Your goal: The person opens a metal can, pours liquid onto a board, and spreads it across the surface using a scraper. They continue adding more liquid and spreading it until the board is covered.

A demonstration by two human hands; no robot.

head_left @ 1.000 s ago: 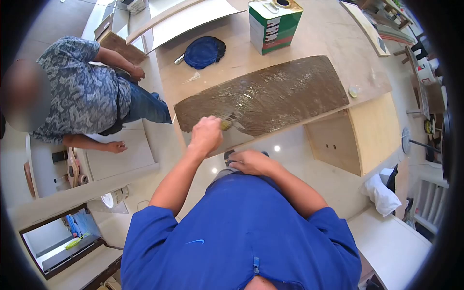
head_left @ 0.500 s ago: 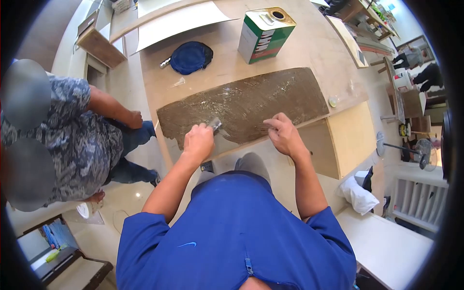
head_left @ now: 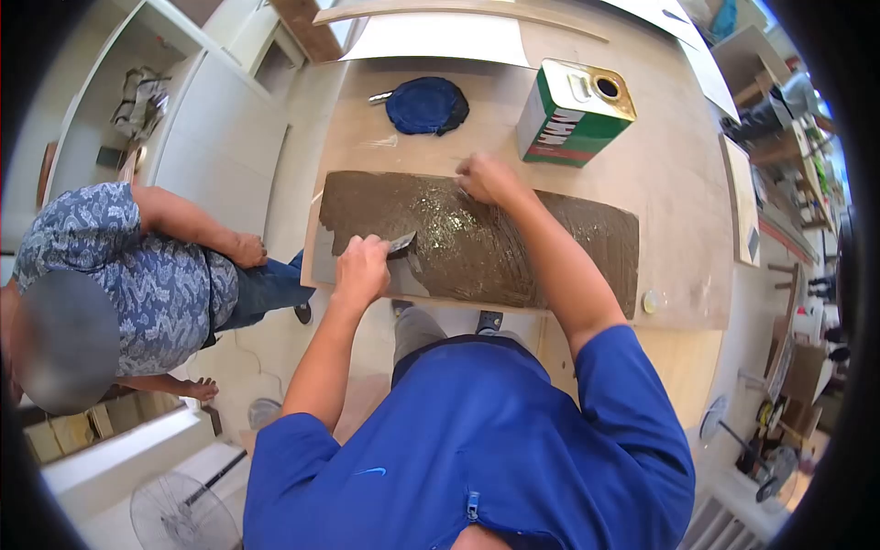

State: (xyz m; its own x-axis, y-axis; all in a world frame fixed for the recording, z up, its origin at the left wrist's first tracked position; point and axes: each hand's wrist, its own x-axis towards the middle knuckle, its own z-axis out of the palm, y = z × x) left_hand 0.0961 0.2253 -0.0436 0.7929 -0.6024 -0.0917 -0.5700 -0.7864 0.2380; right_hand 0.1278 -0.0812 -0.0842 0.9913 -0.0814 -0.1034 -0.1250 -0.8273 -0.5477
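Note:
My left hand [head_left: 363,269] is closed around a scraper [head_left: 401,245], its metal blade against the coated panel near the left end. A wet brown layer with streaks and shiny spots covers most of this long panel [head_left: 568,243]; a smooth grey patch shows at its front left corner. Over the panel's far edge is my right hand [head_left: 490,180], fingers curled together. Whether it pinches anything is hidden. Beyond the panel lie a round dark blue container [head_left: 427,105] with a metal-ended handle beside it, and a green and white metal can [head_left: 576,115], upright with its spout hole uncapped.
The panel lies on a wooden worktable [head_left: 687,183]. A small round yellowish piece [head_left: 653,301] sits near its front right. White sheets [head_left: 440,38] and a wooden strip are at the back. Another person [head_left: 174,266] stands close on the left. A fan [head_left: 183,509] stands lower left.
My right hand has gone from the panel's near edge to its far edge. My left hand still grips the scraper, slightly further left on the panel. The whole view has turned.

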